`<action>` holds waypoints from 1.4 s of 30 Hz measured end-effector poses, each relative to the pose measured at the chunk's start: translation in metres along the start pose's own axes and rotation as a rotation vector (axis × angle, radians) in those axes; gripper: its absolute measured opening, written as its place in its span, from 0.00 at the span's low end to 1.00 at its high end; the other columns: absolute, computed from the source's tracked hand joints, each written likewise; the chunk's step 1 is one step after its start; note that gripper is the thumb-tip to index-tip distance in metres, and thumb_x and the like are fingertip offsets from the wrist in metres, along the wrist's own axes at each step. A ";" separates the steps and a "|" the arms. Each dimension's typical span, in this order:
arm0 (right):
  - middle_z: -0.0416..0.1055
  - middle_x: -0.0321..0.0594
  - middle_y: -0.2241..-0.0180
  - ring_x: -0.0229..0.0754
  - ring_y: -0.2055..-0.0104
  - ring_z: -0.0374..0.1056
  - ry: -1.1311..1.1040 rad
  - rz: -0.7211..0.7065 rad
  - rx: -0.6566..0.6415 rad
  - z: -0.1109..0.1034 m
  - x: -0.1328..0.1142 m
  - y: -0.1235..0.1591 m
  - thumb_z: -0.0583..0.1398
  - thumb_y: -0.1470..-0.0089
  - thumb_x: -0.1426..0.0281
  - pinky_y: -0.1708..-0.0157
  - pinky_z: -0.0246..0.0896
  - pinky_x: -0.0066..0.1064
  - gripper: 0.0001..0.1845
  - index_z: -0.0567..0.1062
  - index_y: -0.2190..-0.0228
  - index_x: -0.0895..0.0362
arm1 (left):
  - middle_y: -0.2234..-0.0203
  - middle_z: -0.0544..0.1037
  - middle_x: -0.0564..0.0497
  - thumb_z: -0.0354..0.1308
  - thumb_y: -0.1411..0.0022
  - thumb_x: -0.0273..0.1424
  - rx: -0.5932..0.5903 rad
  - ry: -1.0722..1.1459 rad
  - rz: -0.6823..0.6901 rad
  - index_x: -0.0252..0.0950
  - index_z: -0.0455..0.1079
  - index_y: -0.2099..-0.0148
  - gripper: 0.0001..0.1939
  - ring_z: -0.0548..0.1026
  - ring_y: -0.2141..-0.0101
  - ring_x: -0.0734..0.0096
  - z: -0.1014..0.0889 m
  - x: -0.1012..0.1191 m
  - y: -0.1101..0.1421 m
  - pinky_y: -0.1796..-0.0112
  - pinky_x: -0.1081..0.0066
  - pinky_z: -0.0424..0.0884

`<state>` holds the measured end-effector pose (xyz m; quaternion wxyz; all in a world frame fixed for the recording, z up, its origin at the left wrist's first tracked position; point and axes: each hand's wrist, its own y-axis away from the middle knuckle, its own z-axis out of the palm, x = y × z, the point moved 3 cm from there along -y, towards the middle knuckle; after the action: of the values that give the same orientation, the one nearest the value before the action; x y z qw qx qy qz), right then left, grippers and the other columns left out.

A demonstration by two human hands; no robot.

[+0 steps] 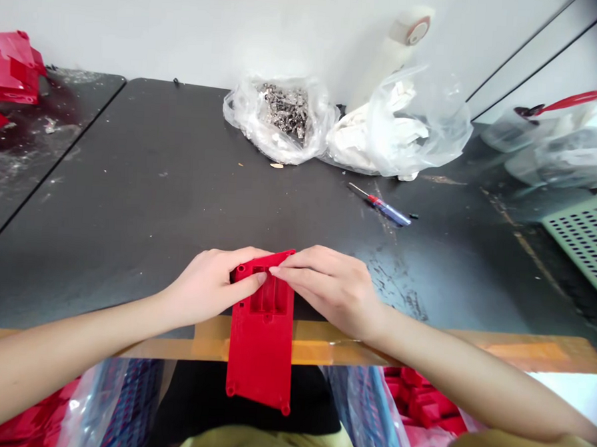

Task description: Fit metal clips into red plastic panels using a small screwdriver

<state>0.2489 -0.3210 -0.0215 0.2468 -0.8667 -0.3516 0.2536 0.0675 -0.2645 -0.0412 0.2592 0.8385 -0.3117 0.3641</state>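
A flat red plastic panel with a recessed slotted compartment lies across the table's front edge, its lower end hanging over my lap. My left hand grips its upper left side, the thumb pressed on the rim of the compartment. At the compartment's upper part are the fingertips of my right hand, pinched together. Whatever those fingertips may hold is too small or hidden to make out.
Behind are a clear bag of small metal parts and a bag of white pieces. A screwdriver lies to the right, near a green basket. Red parts are stacked at far left; more red parts sit below the table.
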 end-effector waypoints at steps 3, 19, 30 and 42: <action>0.79 0.41 0.66 0.38 0.67 0.72 0.002 -0.036 -0.002 0.003 -0.001 0.001 0.58 0.39 0.77 0.67 0.72 0.31 0.07 0.77 0.61 0.60 | 0.66 0.82 0.57 0.51 0.32 0.38 0.007 -0.015 0.008 0.46 0.70 0.41 0.19 0.79 0.65 0.70 0.000 0.000 0.001 0.61 0.74 0.71; 0.79 0.42 0.64 0.39 0.65 0.73 0.075 -0.007 -0.060 -0.002 -0.005 0.003 0.58 0.40 0.79 0.66 0.72 0.30 0.08 0.78 0.61 0.63 | 0.66 0.82 0.58 0.51 0.32 0.37 0.003 0.006 0.023 0.46 0.70 0.41 0.19 0.78 0.66 0.71 0.000 -0.001 0.002 0.62 0.74 0.71; 0.76 0.39 0.68 0.34 0.69 0.72 0.043 0.127 0.004 0.002 0.001 0.001 0.60 0.42 0.76 0.70 0.69 0.24 0.05 0.77 0.67 0.58 | 0.61 0.82 0.61 0.51 0.32 0.39 0.012 0.049 -0.007 0.48 0.70 0.42 0.18 0.78 0.66 0.73 0.001 0.000 0.001 0.64 0.75 0.69; 0.75 0.40 0.68 0.36 0.67 0.72 -0.111 0.153 0.005 0.002 0.007 0.002 0.60 0.40 0.75 0.66 0.70 0.26 0.04 0.75 0.67 0.59 | 0.59 0.82 0.58 0.50 0.31 0.38 0.023 0.042 0.004 0.47 0.71 0.42 0.18 0.78 0.65 0.72 -0.001 0.003 0.002 0.62 0.75 0.70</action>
<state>0.2529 -0.3169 -0.0264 0.2088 -0.8751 -0.2969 0.3202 0.0671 -0.2664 -0.0381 0.2554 0.8328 -0.3040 0.3858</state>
